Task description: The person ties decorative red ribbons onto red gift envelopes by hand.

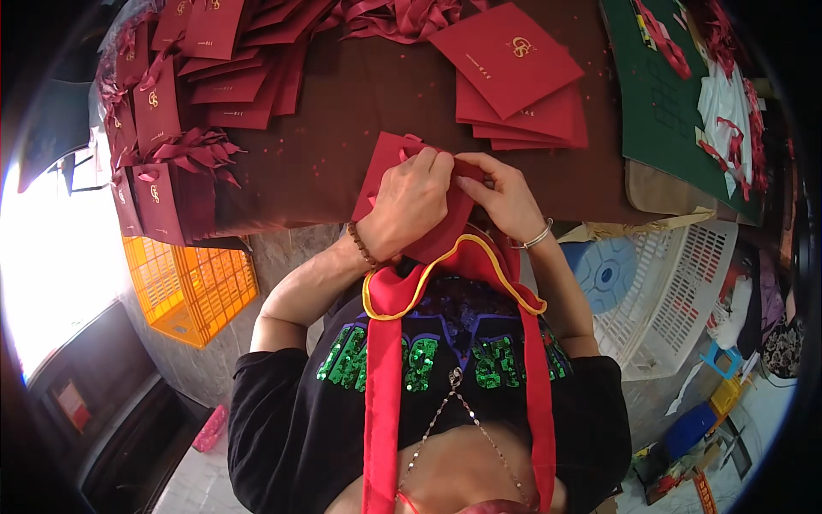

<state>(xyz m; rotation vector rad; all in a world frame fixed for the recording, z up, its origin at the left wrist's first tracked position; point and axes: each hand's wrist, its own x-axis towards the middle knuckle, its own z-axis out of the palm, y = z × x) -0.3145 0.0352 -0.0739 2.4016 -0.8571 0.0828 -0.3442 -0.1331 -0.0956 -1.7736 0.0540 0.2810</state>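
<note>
A dark red paper bag (374, 171) lies tilted at the table's near edge, partly covered by my hands. My left hand (413, 199) is closed over it, fingers curled and pinching near its upper edge, where a bit of red ribbon (411, 140) shows. Beside it, my right hand (507, 199) grips the bag's right side between thumb and bent fingers. The two hands nearly meet at the fingertips. What exactly lies under the left fingertips is hidden.
Flat red bags (514, 64) are stacked ahead on the brown-covered table (342, 103). More flat ones (231, 86) and ribboned bags (158, 111) fill the left. A green board (655, 120) lies right. Below stand an orange crate (193, 287) and a white basket (676, 295).
</note>
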